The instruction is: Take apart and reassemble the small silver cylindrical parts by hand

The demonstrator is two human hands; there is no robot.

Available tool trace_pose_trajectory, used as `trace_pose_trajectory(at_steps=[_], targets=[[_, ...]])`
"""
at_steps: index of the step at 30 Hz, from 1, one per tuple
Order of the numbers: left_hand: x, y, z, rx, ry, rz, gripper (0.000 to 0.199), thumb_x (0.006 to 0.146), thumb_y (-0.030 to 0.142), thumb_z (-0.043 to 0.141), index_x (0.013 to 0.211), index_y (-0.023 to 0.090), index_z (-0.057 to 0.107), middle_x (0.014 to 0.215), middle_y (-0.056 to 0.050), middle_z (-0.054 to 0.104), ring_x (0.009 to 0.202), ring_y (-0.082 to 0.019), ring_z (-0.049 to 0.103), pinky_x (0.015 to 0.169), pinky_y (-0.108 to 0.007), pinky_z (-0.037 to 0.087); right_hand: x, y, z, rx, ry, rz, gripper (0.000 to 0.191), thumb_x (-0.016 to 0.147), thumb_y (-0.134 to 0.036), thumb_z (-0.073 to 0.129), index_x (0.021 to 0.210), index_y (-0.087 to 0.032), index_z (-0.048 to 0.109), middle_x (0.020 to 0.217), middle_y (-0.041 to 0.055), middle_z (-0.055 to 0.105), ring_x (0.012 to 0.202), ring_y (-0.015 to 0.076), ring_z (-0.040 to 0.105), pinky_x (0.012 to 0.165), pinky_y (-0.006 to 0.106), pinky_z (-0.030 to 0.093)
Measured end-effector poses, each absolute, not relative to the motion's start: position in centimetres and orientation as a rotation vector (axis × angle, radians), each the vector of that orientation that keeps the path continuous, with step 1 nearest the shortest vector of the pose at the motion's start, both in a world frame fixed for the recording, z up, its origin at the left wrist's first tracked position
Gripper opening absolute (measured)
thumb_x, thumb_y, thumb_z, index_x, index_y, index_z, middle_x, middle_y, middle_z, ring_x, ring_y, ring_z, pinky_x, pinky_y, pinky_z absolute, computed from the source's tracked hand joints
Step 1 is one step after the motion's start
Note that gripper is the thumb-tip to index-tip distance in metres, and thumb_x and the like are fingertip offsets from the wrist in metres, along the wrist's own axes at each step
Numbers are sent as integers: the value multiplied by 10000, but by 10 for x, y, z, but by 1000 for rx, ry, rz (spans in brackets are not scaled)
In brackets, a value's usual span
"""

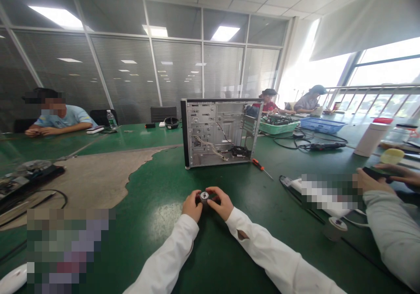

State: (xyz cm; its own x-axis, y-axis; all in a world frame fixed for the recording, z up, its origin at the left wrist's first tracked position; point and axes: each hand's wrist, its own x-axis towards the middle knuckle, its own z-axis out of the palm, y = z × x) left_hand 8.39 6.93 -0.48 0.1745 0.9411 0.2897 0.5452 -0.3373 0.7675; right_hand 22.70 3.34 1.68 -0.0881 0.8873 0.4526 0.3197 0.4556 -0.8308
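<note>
My left hand (192,206) and my right hand (223,204) are closed around a small motor-like cylinder (204,196) from both sides. Its round top is silver with a dark stub in the middle, and its sides are mostly hidden by my fingers. It stands upright at the green tabletop (154,171); I cannot tell whether its base touches. Just beyond my hands is an open computer case (223,132), its bare metal inside and some loose cables showing. An orange-handled screwdriver (258,165) lies by the case's lower right corner.
At the right, a co-worker's hands (377,180) hold a dark object above a white power strip (323,197). A similar cylinder (335,229) stands nearby. Green and blue baskets (278,128), cables and a white bottle (372,138) are farther back. Electronic parts (29,176) lie left.
</note>
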Motion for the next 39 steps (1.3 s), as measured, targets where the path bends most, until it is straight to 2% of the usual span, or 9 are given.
trace_pose_trajectory(at_steps=[4,10,20,30,36,39], targets=[[85,67,-3,2024,1425,994,445,560,58,462,979,204,482,921,-32,589,901,-177,512,819,-314,355,226,35,21,-1054,-1612,629,217,659,-198,529,874,-214,559,977,39,524,919,174,487,672,267,437],[85,64,2,2039,1457,972,414,578,76,464,972,201,484,936,-44,578,906,-185,504,817,-327,348,221,40,27,-1061,-1564,664,121,640,-211,564,756,-202,596,976,48,520,922,182,488,685,283,440],[86,66,-1,2016,1463,991,455,568,63,461,998,210,460,934,-39,569,908,-186,495,822,-330,337,219,48,28,-1110,-1493,768,75,605,-219,592,675,-196,609,972,46,518,887,180,506,662,288,450],[85,65,-4,2013,1444,1041,490,565,47,441,1036,182,419,878,-40,570,874,-173,506,824,-317,337,244,55,26,-1087,-1534,582,84,665,-226,520,717,-189,574,949,48,543,861,162,517,631,263,434],[85,66,-4,1981,1453,1029,486,572,47,458,1038,182,427,891,-43,572,880,-174,509,837,-319,330,274,64,-8,-1164,-1843,370,82,610,-170,549,672,-203,592,897,37,562,869,176,509,787,350,384],[85,66,-4,1981,1449,1027,481,578,50,455,1039,184,429,893,-44,572,886,-177,508,839,-317,332,276,65,-14,-1180,-1904,348,108,600,-153,550,679,-211,596,907,36,561,874,178,508,799,354,377]])
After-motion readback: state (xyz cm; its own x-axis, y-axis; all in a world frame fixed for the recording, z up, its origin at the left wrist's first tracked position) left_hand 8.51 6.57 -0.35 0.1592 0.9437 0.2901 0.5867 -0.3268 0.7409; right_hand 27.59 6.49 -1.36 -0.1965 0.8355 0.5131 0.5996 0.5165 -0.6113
